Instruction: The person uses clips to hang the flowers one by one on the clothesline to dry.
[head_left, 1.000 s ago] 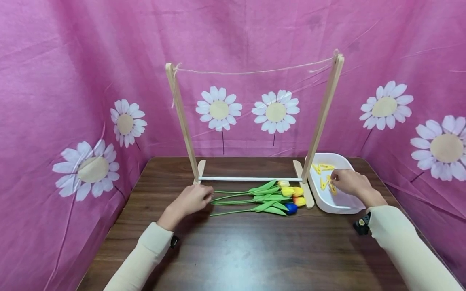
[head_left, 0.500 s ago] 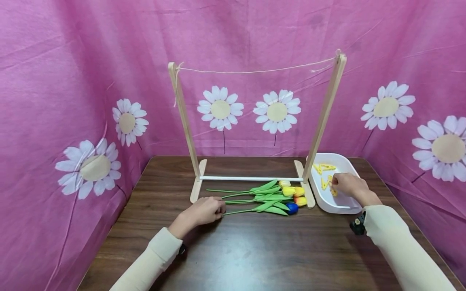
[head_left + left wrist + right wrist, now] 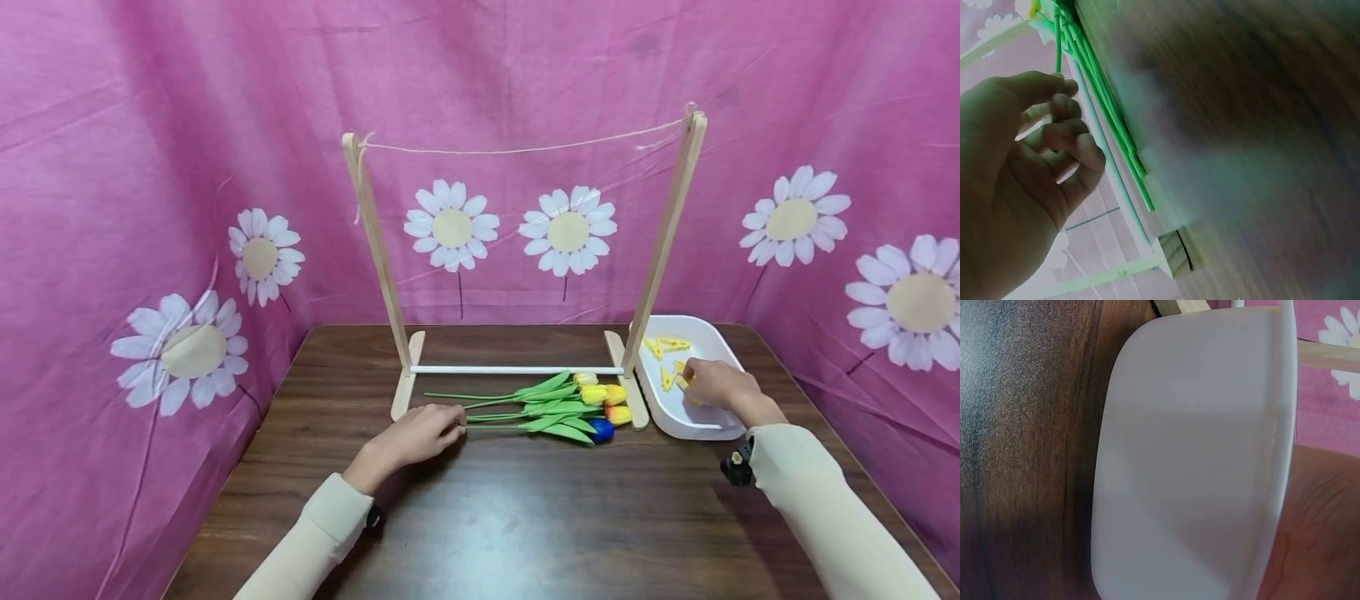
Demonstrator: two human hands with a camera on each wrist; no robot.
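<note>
My left hand (image 3: pixel 423 435) pinches the stem end of the blue tulip (image 3: pixel 602 430), nearest of several artificial tulips lying side by side. In the left wrist view, that green stem (image 3: pixel 1058 47) runs up from the fingertips of my left hand (image 3: pixel 1038 140), apart from the other stems (image 3: pixel 1113 119). My right hand (image 3: pixel 723 387) reaches down into the white tray (image 3: pixel 663 429) and pinches a yellow clothespin (image 3: pixel 696 403), mostly covered by the fingers. More yellow clothespins (image 3: pixel 667 346) lie beside it. In the right wrist view the tray wall (image 3: pixel 1191 456) hides the fingers.
Behind the tulips stands a wooden frame (image 3: pixel 667 242) with a white bottom bar (image 3: pixel 517 369). Twine (image 3: pixel 517 152) is strung between its post tops. The tray stands right beside the frame's right foot (image 3: pixel 636 404) on the brown table (image 3: pixel 495 517). Pink flowered cloth surrounds the table.
My left hand has moved right and toward me onto the blue tulip's stem, whose end has shifted slightly away from me. My right hand has stayed in the tray, and the clothespin at its fingers has shifted.
</note>
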